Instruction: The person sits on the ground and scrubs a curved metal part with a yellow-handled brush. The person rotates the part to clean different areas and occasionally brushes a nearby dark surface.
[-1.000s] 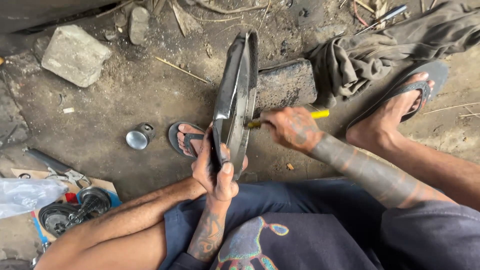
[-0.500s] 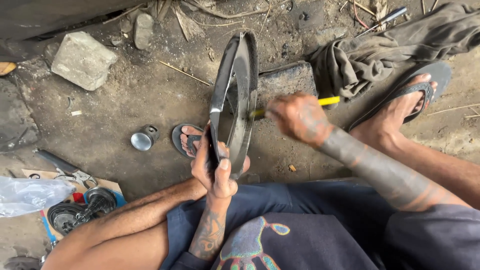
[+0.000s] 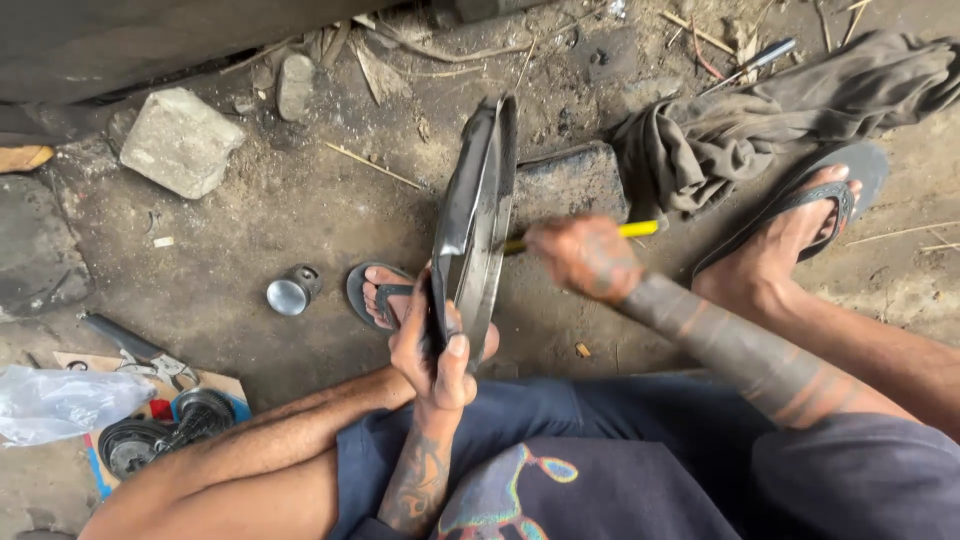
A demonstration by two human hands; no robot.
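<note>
Hands work on a dark round metal disc [image 3: 478, 225] held upright on its edge at the middle of the scene, seen nearly edge-on, its lower rim between the person's knees. The left hand [image 3: 435, 350] wraps the near lower rim, its grip pressed around the disc with the thumb lying over the near face. The right hand [image 3: 585, 255], blurred, is just right of the disc, its grip closed on a yellow-handled tool [image 3: 636, 229] whose tip reaches the disc's right face; what kind of tool it is cannot be told.

Behind the disc lies a flat dark block [image 3: 570, 180] on the dirt floor [image 3: 250, 240]. The left foot in a sandal [image 3: 372, 293] shows just left of the disc, and the right foot in a sandal [image 3: 800, 215] lies at the right. A crumpled grey cloth [image 3: 760, 120] lies far right, with a screwdriver [image 3: 760, 58] beyond it. A pale stone [image 3: 180, 140] sits far left, a small shiny metal cylinder [image 3: 290, 292] lies left of the left foot, and a clear plastic bag [image 3: 65, 400] lies near left beside black round parts [image 3: 165, 435].
</note>
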